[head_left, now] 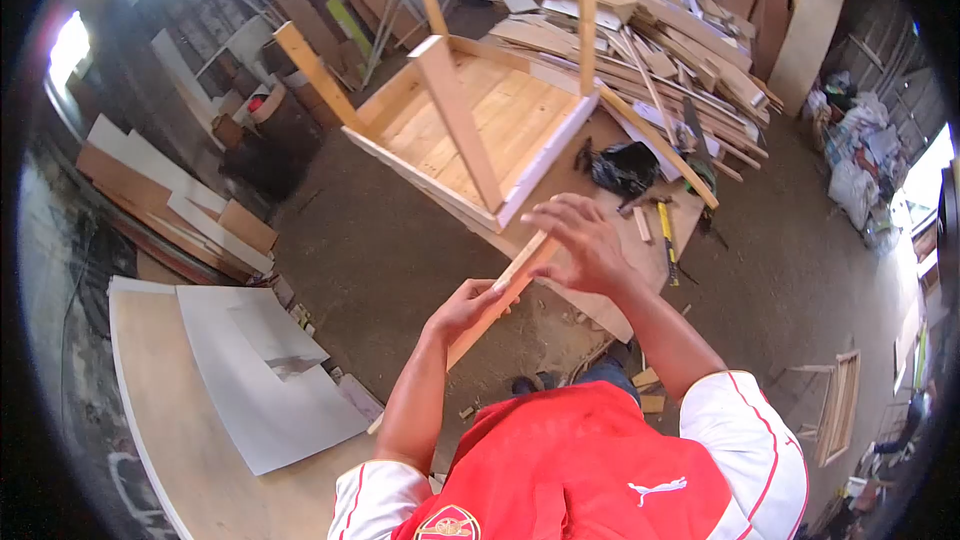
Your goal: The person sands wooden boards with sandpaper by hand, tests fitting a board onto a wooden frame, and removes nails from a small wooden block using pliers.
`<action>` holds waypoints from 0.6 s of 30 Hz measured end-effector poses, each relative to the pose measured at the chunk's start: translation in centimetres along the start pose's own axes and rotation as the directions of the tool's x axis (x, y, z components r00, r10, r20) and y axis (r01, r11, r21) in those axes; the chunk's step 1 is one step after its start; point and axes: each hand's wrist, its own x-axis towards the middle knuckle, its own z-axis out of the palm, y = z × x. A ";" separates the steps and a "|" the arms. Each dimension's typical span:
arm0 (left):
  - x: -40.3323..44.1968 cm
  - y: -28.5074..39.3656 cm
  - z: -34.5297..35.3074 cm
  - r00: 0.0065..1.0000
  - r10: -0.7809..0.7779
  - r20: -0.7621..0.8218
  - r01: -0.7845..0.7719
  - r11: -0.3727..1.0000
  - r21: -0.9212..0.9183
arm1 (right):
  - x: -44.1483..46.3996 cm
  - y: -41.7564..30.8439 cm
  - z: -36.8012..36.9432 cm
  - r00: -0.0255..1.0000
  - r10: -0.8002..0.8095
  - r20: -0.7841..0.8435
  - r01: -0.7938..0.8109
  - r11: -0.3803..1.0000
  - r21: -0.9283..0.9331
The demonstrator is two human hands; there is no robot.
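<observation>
A narrow wooden strip (485, 325) slants across the middle of the head view, its upper end towards the right. My left hand (467, 306) is closed round its middle. At the upper end is my right hand (577, 242), its fingers spread and bent over the strip, thumb beside it; whether it touches the wood is hard to tell. Beyond my hands stands an upturned wooden table frame (470, 115) with its legs pointing up. A yellow-handled hammer (667, 230) and a short wood piece (641, 224) lie on a board to the right of my right hand.
Planks and offcuts (660, 40) are heaped behind the frame. A black plastic bag (626, 168) lies beside the frame. Sheets (260, 370) rest on a surface at lower left; boards (180, 200) lean at left. Filled bags (855, 160) sit at right.
</observation>
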 end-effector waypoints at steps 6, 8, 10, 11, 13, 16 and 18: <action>-6.8 2.2 -2.4 0.978 0.088 -0.190 0.020 0.863 0.504 | 2.5 -6.8 5.1 0.817 -0.076 0.571 0.194 0.969 -0.150; -7.7 1.0 -3.9 0.955 0.243 -0.169 -0.048 0.689 0.723 | 2.9 -8.1 6.9 0.786 -0.063 0.615 0.200 0.967 -0.156; -8.4 -0.2 -5.1 0.928 0.333 -0.167 -0.063 0.582 0.811 | 3.3 -9.1 8.0 0.778 -0.093 0.622 0.230 0.962 -0.144; -8.5 -0.7 -5.8 0.911 0.378 -0.161 -0.067 0.523 0.849 | 3.2 -9.2 8.8 0.783 -0.055 0.620 0.199 0.966 -0.165; -8.5 -0.4 -6.9 0.894 0.422 -0.148 -0.062 0.446 0.893 | 3.1 -9.4 10.8 0.792 0.020 0.610 0.137 0.968 -0.210; -8.2 0.8 -8.5 0.896 0.438 -0.080 -0.071 0.318 0.945 | 4.4 -9.7 12.9 0.776 0.079 0.626 0.140 0.946 -0.293; -7.6 1.5 -10.3 0.889 0.457 -0.036 -0.107 0.283 0.953 | 5.3 -9.2 14.4 0.814 0.059 0.578 0.105 0.963 -0.247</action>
